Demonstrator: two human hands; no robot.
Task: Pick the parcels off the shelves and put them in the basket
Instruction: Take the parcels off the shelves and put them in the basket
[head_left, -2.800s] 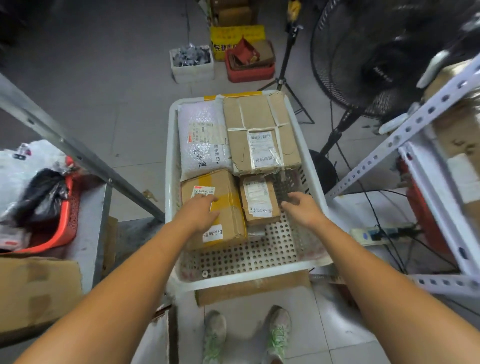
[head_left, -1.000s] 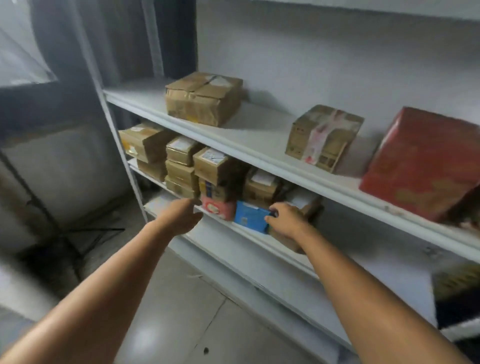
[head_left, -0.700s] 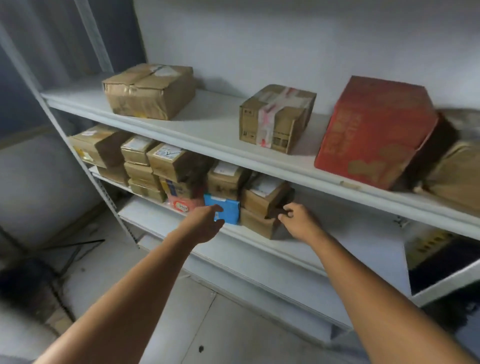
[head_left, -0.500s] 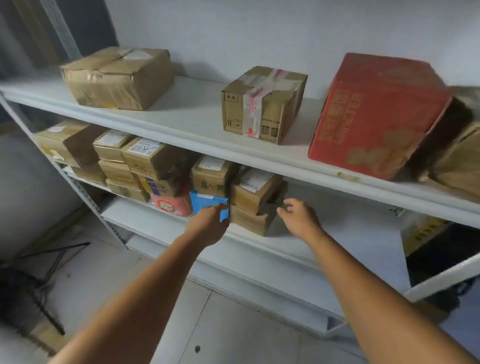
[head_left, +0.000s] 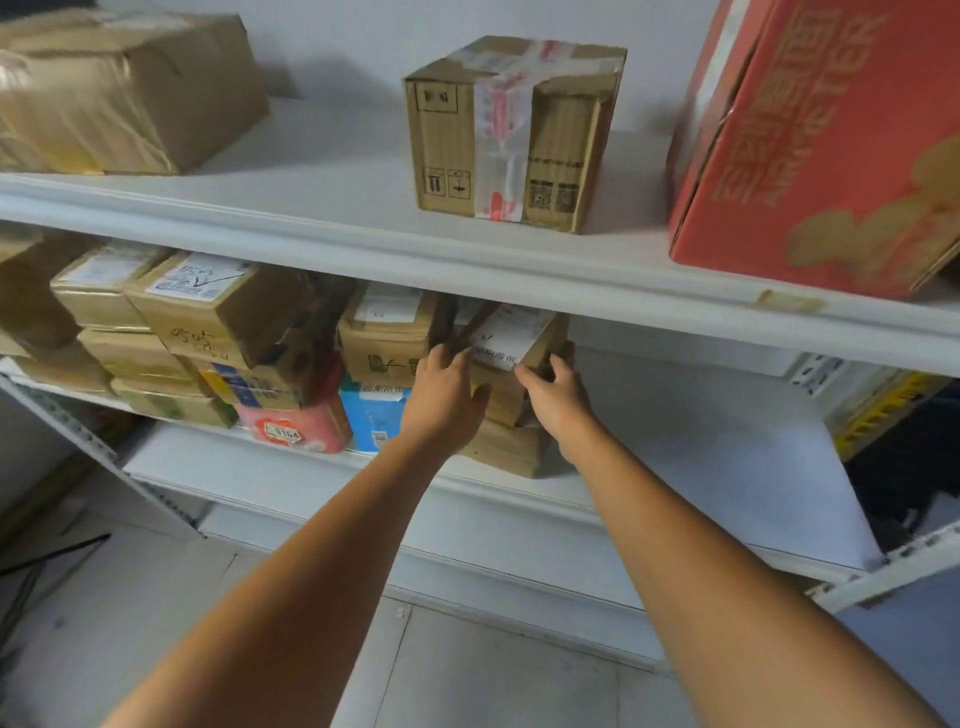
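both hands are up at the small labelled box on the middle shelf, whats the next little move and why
Probably close both hands on the small brown cardboard parcel with the white label and lift it: the left hand and right hand flank it, apparently unclamped, atop another brown cardboard box.

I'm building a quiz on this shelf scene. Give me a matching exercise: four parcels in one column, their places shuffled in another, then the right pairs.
1. red carton
2. tape-wrapped cardboard box
3. blue parcel
4. white-labelled box

A. lower shelf, under a brown box
B. upper shelf, far right
C. between the left hand and right hand
D. upper shelf, middle

Pairs: 1-B; 2-D; 3-A; 4-C
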